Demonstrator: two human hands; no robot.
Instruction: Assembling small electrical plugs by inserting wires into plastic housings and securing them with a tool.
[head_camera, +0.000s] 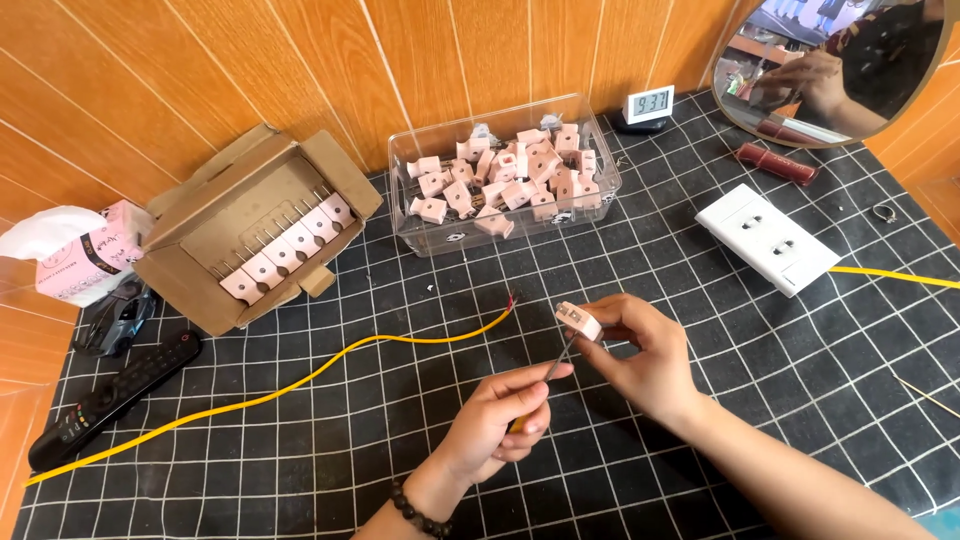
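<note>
My right hand (640, 355) holds a small pink plug (578, 321) above the black gridded mat (700, 300). My left hand (500, 415) grips a screwdriver (556, 370) with a yellow handle, its metal shaft pointing up into the plug. A beaded bracelet is on my left wrist. A yellow cable (300, 385) lies across the mat, its stripped end (513, 301) just left of the plug, touching neither hand.
A clear plastic bin (500, 232) holds several pink plugs. An open cardboard box (250, 225) holds a row of them. A white power strip (765, 238), a maroon tube (775, 163), a small digital clock (648, 105), a round mirror (840, 70), a remote (110, 400), tissues (85, 255).
</note>
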